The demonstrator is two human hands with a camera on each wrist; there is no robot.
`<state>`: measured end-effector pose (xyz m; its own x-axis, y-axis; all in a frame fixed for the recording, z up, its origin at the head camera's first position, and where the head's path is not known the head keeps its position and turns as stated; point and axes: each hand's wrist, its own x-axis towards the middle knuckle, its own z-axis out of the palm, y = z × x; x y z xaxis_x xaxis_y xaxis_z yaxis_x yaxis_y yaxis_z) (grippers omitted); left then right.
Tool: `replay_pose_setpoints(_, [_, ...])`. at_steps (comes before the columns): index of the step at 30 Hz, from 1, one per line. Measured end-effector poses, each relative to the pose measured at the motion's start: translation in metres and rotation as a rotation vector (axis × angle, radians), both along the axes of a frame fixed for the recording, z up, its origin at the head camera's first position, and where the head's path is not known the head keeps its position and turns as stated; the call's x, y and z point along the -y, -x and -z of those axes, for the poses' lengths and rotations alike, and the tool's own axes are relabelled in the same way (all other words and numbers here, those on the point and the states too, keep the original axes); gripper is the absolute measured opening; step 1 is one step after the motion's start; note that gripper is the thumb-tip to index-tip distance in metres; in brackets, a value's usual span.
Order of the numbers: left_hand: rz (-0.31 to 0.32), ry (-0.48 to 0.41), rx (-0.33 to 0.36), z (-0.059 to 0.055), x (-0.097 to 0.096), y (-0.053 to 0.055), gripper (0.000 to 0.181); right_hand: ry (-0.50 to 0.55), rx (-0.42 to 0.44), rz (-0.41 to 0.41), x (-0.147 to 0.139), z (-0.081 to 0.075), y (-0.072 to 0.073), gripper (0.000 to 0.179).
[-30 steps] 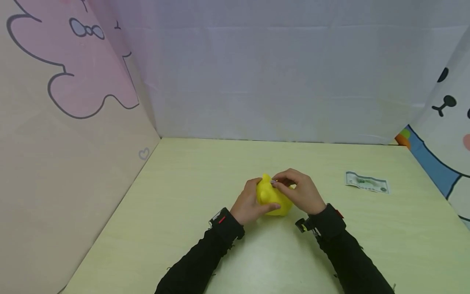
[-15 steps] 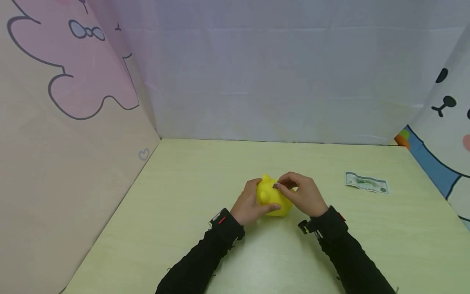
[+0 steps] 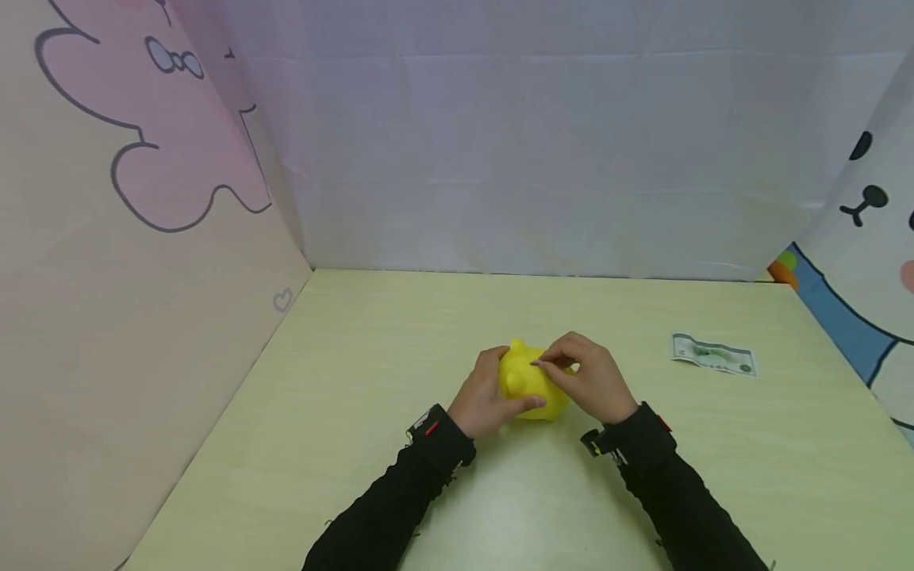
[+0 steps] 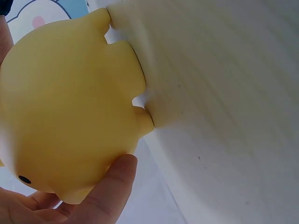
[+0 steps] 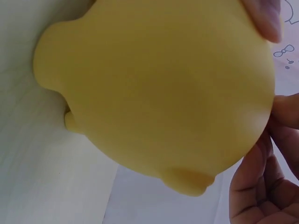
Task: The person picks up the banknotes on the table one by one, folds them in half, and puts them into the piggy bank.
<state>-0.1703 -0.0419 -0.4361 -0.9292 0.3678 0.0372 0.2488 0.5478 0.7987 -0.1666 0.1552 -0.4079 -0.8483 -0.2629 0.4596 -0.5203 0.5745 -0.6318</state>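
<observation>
Yellow piggy figure (image 3: 524, 388) is standing mid-tabletop (image 3: 385, 341) in the head view. Left hand (image 3: 484, 402) is gripping its side; right hand (image 3: 588, 379) is pinching a thin dark item (image 3: 535, 363), mostly hidden, at its top. Banknote (image 3: 714, 356) is lying toward the far right corner. Left wrist view: thumb (image 4: 112, 186) is bearing on the body. Right wrist view: the rounded body is filling the centre.

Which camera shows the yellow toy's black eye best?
The left wrist view: the black eye shows uncovered on the yellow toy there. The head and right wrist views show the toy, but no eye is visible in either.
</observation>
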Motion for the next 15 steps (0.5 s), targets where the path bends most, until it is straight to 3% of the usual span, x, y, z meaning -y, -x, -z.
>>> replay_pose_setpoints(15, [0.006,0.015,-0.029,0.0021,-0.0006,0.0019,0.095,0.001,-0.031,0.003,-0.0020,-0.0006,-0.0014,0.008])
